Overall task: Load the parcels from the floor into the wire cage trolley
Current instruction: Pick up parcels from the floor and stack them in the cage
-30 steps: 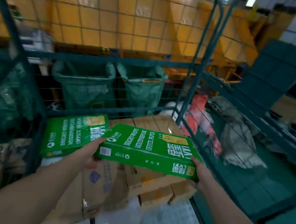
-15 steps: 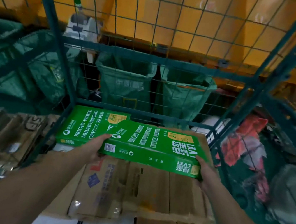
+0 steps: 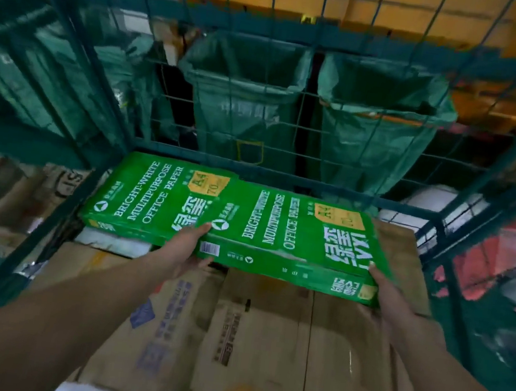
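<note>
I hold a flat green box of office paper (image 3: 291, 232) level inside the green wire cage trolley (image 3: 83, 38). My left hand (image 3: 189, 245) grips its near left corner, thumb on top. My right hand (image 3: 385, 287) grips its near right corner. The box hovers just above brown cardboard parcels (image 3: 264, 334) stacked in the cage. A second green paper box (image 3: 151, 197) lies at the back left of the cage, and the held box overlaps its right edge.
The cage's wire walls rise at the back, left and right. Two green sacks (image 3: 246, 102) hang beyond the back wall. Red and grey parcels (image 3: 505, 254) lie outside the right wall. White parcels (image 3: 112, 242) show under the cardboard.
The held green box has moved forward and down, deeper into the cage, closer to the back wall and beside the other green box. Both hands kept their grip.
</note>
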